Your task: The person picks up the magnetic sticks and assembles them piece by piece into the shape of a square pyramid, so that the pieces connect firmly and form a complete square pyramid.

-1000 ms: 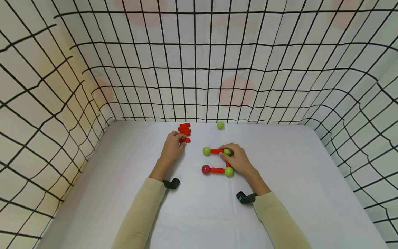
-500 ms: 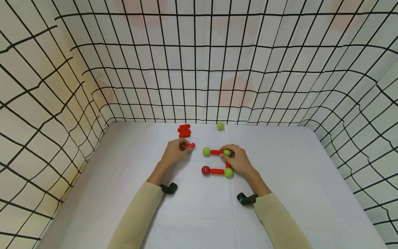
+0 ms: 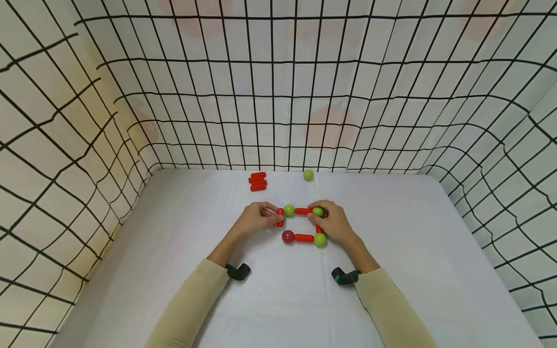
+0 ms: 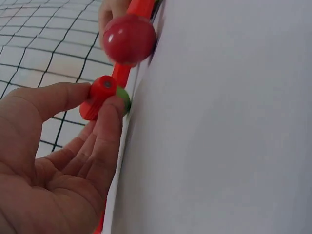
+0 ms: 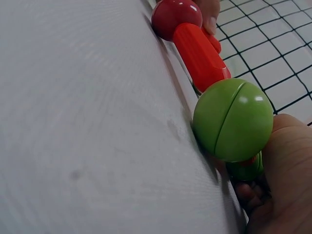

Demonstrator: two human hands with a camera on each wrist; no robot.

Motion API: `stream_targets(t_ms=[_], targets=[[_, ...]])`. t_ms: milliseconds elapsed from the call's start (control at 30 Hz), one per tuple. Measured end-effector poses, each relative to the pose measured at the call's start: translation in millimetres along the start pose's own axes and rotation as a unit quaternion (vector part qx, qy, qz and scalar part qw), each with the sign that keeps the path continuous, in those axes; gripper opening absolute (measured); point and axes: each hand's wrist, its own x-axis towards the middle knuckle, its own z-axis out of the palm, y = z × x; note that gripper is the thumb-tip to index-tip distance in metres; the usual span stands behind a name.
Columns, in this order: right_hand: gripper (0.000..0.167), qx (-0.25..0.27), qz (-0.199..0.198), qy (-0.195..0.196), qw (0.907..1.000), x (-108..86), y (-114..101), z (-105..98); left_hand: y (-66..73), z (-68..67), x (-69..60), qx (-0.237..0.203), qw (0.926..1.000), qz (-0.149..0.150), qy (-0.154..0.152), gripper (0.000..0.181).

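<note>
Between thumb and fingers, my left hand [image 3: 256, 218] pinches a red stick [image 3: 280, 218], held lengthwise toward me just left of a green ball [image 3: 289, 210]. In the left wrist view the stick's end [image 4: 107, 84] shows a small grey dot. A red stick [image 3: 303, 211] joins that ball to another green ball [image 3: 318, 211], which my right hand [image 3: 334, 223] grips. From there a partly covered stick [image 3: 319, 229] runs to a near green ball [image 3: 320, 240]. Another stick [image 3: 304, 238] links it to a dark red ball [image 3: 288, 236].
Several loose red sticks [image 3: 258, 181] lie in a group at the back of the white table [image 3: 196, 193]. To their right sits a single green ball [image 3: 308, 175]. A black wire grid [image 3: 278, 96] stands behind and at both sides.
My left hand has carried a red stick away from the loose group, rightward and nearer, turning it beside the green ball. My right hand has stayed in place.
</note>
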Motion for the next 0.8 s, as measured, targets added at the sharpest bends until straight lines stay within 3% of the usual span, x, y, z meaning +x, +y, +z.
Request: stream_targets(t_ms=[133, 333, 800], targets=[[0.027, -0.003, 0.002, 0.002, 1.0000, 0.0, -1.2, -0.1, 3.9, 10.2, -0.5, -0.014, 0.9996, -0.012, -0.021, 0.037], [0.028, -0.003, -0.001, 0.004, 1.0000, -0.3, -3.4, 0.3, 9.1, 18.5, -2.3, -0.009, 0.9995, -0.013, -0.028, 0.038], [0.030, 0.004, -0.010, 0.012, 0.9999, 0.6, -4.2, 0.9, 13.3, 24.3, -5.2, 0.001, 0.9999, -0.011, -0.005, 0.042]])
